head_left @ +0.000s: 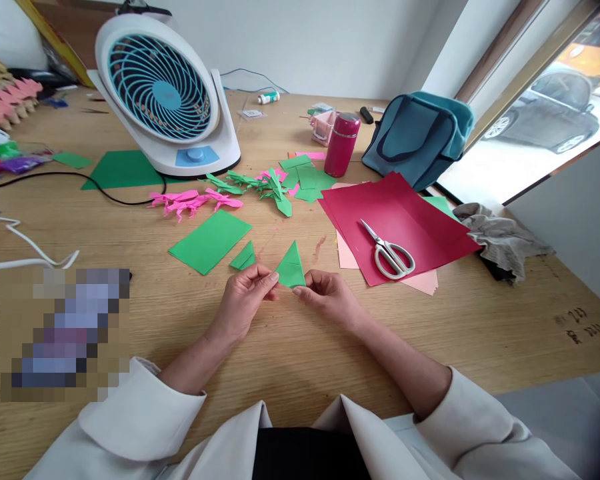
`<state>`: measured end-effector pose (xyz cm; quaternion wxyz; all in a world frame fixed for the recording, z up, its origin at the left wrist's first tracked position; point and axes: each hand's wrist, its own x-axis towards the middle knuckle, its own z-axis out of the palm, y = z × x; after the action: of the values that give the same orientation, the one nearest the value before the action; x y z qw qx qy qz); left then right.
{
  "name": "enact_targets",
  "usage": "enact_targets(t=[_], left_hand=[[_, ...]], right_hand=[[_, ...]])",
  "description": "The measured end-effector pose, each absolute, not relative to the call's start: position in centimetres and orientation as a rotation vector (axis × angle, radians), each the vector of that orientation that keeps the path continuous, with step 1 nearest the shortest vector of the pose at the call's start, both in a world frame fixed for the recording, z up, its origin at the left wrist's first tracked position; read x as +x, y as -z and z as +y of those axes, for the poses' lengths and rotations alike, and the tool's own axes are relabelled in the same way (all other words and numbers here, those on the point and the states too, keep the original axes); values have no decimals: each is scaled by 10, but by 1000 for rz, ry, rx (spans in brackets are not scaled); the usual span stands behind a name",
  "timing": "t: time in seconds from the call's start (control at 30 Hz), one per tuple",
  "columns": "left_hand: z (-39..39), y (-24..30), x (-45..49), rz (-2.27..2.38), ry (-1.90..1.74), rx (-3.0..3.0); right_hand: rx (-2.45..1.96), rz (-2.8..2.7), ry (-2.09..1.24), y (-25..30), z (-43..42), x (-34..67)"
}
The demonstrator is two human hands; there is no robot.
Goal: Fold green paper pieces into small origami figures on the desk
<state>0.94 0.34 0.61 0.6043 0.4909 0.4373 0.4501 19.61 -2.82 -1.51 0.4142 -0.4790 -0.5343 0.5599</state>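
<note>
Green paper triangle (291,268) sits pinched between your two hands over the near middle of the table (480,320), its tip pointing to 12 o'clock. Your left hand (245,300) grips the lower left corner between thumb and fingers; your right hand (327,297) closes on the lower right corner the same way. Just beside the triangle, at 10 o'clock, lies a small folded green piece (244,257), and beyond it, touching or nearly so, a flat green sheet (210,241). At 2 o'clock white-handled scissors (387,252) lie on a stack of dark red paper (405,207). Farther out toward 12 o'clock, folded green figures (260,183) are scattered, with pink figures (195,200) at 11. Behind those stand a white and blue fan (163,93) at 11 o'clock, a magenta bottle (341,144) at 1 and a blue bag (417,137) just right of it. A grey cloth (500,237) is crumpled at 3 o'clock, near the table's edge.
</note>
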Motion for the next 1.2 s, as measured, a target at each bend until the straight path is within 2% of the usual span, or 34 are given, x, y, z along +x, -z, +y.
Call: enact_targets(t=[0.43,0.77,1.2], left_hand=[[9,-10,7,1062,-1046,941],[11,-11,6,1052,-1037,876],[1,-4,13,962,-745,1361]], right_hand=[[-1195,-1195,-1444,5,-22,199],[-1298,-1146,-1204,-3,-9,214],[-1108,-1238,-1379,-8,-15,206]])
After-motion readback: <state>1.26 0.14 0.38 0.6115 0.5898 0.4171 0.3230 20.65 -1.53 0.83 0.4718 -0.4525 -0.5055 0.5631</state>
